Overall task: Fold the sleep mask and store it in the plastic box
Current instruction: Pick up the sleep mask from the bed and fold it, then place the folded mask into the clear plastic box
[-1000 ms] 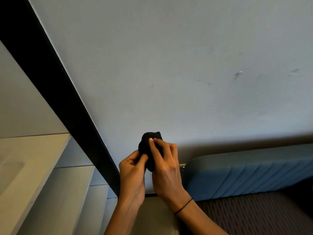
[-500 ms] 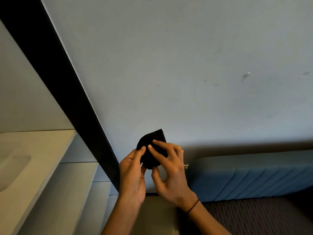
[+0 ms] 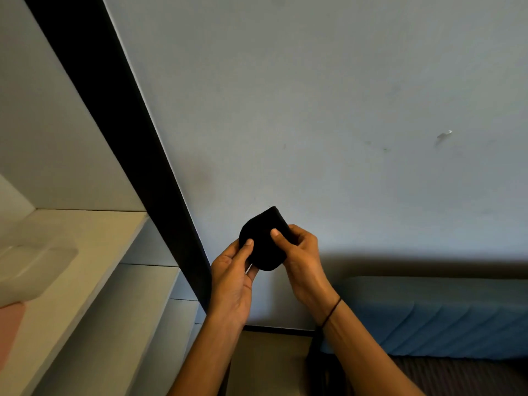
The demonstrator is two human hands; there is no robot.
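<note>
The black sleep mask [image 3: 264, 241] is folded into a small rounded pad and held up in front of the wall at the centre of the view. My left hand [image 3: 233, 281] pinches its lower left edge with the thumb on its face. My right hand [image 3: 303, 258] grips its right side, thumb pressed on the front and fingers behind. A clear plastic box [image 3: 34, 267] lies on the pale shelf at the far left, apart from both hands.
A pale shelf unit [image 3: 94, 252] with stepped ledges fills the left. A black vertical strip [image 3: 137, 155] divides it from the blue-grey wall [image 3: 343, 110]. A blue padded headboard [image 3: 443, 312] sits low on the right. Something pink [image 3: 8, 330] lies by the box.
The view has swung left, so the plastic box now shows on the shelf. My right thumb has come onto the mask's face, and the mask looks flatter and more spread.
</note>
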